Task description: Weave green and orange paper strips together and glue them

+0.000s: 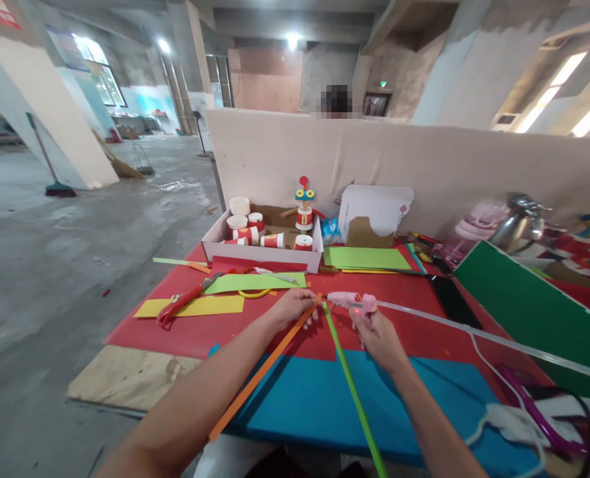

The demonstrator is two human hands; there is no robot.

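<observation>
a craft workshop — glue gun, concrete floor

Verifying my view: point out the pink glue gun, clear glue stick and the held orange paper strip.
Pink glue gun (347, 300), head view: body.
Clear glue stick (494, 337), head view: middle.
Orange paper strip (267, 366), head view: middle.

From over here, the one camera sits on the person's head, behind and above the left hand and right hand, facing forward and down, close to them, the pale partition well beyond.
</observation>
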